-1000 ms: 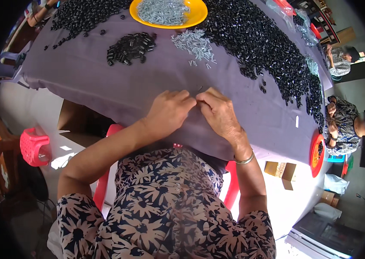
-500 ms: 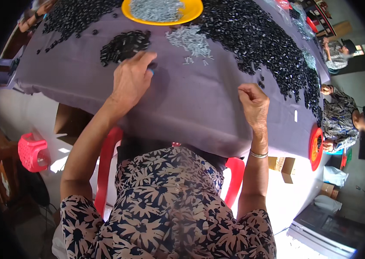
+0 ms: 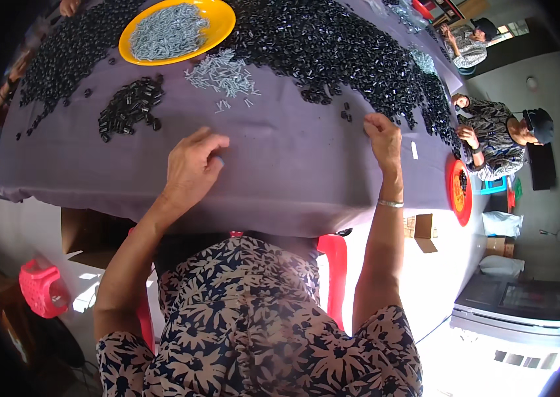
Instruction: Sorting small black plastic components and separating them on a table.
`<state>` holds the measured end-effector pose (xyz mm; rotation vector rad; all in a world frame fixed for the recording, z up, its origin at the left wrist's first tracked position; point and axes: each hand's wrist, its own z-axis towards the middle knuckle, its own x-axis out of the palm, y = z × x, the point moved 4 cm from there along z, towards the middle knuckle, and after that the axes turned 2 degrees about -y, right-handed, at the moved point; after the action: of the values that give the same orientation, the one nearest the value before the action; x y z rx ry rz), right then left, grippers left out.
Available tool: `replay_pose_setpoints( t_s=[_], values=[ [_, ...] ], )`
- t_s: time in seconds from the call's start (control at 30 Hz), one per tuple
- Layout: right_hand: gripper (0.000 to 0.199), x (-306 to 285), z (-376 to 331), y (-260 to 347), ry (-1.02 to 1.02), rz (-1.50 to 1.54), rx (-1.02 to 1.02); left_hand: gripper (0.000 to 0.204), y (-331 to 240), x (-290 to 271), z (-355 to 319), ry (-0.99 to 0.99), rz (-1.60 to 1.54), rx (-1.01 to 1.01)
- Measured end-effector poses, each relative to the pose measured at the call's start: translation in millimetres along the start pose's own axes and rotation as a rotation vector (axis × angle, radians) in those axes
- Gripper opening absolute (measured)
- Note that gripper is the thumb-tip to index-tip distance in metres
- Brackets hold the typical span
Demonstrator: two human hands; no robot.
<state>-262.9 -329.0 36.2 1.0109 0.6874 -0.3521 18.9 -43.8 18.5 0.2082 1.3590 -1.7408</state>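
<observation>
Small black cylindrical pieces are lying in a little pile at the upper left of the frame, and loose grey metal screws are lying in a scatter to their right. Below the gap between these two groups, the left hand is hovering with its thumb and forefinger curved, the tips of its grip standing apart. At right of centre, the right hand is hanging with its fingers curled in; whether that grip is holding anything, I cannot tell. A few stray black pieces are lying just beside it, towards the upper left.

Across the top, a large heap of black pieces is spreading down to the right. A round yellow plate is holding more grey screws at upper left of centre. All these are resting on a counter covered with purple-grey cloth. At the right edge of the cloth, a round red tray is standing near a co-worker in a patterned shirt.
</observation>
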Motion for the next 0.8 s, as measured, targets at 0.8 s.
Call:
replay_pose_setpoints(
  t_s=[0.8],
  values=[
    [0.016, 61, -70, 120, 0.305, 0.08, -0.337, 0.029, 4, -5, -3, -0.018, -0.102, 0.014]
  ],
)
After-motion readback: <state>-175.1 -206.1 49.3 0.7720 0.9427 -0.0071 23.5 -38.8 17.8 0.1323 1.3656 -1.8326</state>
